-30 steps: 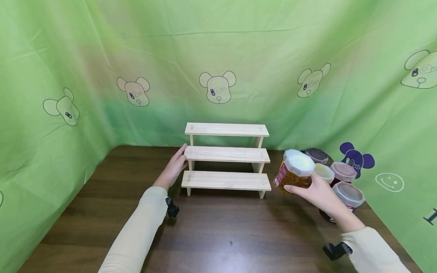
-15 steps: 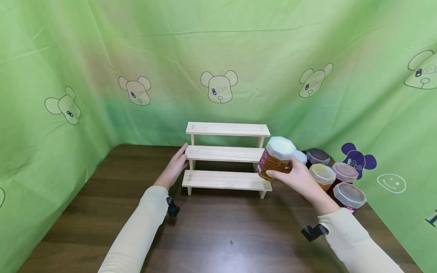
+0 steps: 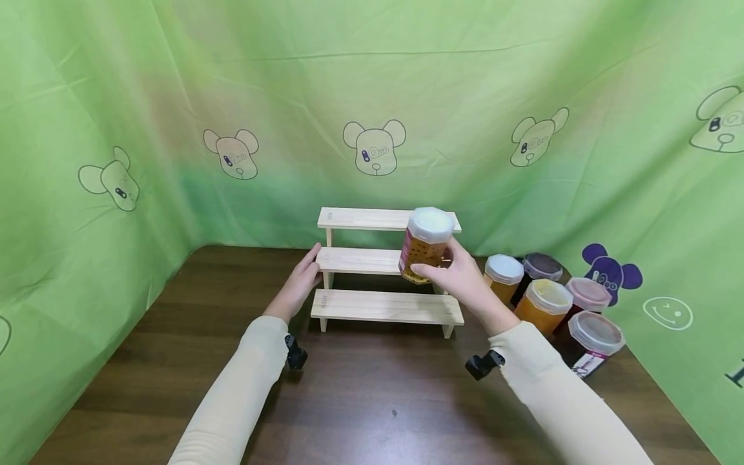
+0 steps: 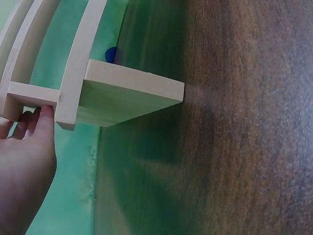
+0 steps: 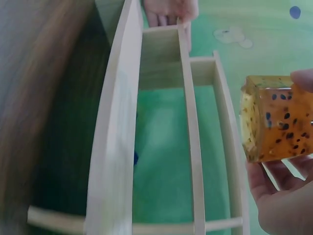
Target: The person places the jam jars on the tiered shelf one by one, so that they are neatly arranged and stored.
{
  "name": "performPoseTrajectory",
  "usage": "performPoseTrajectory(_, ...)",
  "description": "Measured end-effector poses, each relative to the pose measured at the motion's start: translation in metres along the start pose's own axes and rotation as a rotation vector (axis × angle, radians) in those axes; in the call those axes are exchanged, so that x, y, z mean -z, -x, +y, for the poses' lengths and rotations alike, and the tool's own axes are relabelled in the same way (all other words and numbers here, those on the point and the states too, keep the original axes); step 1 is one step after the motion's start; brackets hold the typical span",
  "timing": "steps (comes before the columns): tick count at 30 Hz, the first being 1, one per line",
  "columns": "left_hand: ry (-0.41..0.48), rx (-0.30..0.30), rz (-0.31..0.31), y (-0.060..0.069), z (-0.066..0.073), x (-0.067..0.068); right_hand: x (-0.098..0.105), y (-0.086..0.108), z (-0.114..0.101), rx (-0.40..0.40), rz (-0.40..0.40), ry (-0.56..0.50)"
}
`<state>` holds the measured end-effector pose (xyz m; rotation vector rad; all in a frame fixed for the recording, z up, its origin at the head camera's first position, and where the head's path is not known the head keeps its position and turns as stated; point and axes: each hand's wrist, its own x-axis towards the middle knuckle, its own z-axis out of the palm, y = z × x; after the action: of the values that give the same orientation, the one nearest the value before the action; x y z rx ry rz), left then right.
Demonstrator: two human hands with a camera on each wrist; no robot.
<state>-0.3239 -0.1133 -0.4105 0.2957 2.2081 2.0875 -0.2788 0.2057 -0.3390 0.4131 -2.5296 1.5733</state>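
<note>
My right hand point(image 3: 456, 274) grips an octagonal clear jar point(image 3: 427, 248) with a whitish lid, upright in the head view. Orange filling with dark seeds shows through the jar point(image 5: 288, 122) in the right wrist view. The jar is in the air by the right part of a pale wooden three-step rack point(image 3: 372, 259), apart from the shelves. My left hand point(image 3: 296, 284) touches the rack's left end at the middle step. In the left wrist view, the fingers of that left hand point(image 4: 29, 152) lie against the side support point(image 4: 34, 92); some are partly hidden.
On the table's right side stand several more lidded jars point(image 3: 546, 307) with orange, red and dark fillings. A dark wood table point(image 3: 349, 400) lies beneath everything. Green cloth point(image 3: 290, 90) with bear drawings hangs behind and at both sides.
My right hand has carried the seeded jar leftward and up, from beside the other jars to the rack. The other jars are more visible now. The left hand stays at the rack's end.
</note>
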Motion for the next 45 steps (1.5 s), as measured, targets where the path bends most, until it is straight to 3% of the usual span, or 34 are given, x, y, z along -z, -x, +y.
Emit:
performPoseTrajectory(8,0.000,-0.009,0.001,0.000,0.001,-0.001,-0.028,-0.029,-0.016,-0.007,0.033,-0.068)
performPoseTrajectory(18,-0.015,-0.004,0.003,-0.001,-0.001,0.000,-0.051,-0.064,-0.039,0.062,0.057,-0.084)
performPoseTrajectory(28,-0.018,-0.009,-0.003,-0.002,-0.002,0.002,-0.076,-0.094,-0.051,0.079,0.113,-0.134)
performPoseTrajectory(39,-0.009,-0.010,-0.007,0.001,-0.001,0.001,-0.095,-0.117,-0.048,-0.029,0.177,-0.120)
performPoseTrajectory(45,-0.009,-0.006,-0.005,0.001,-0.001,0.000,-0.101,-0.123,-0.046,-0.026,0.202,-0.100)
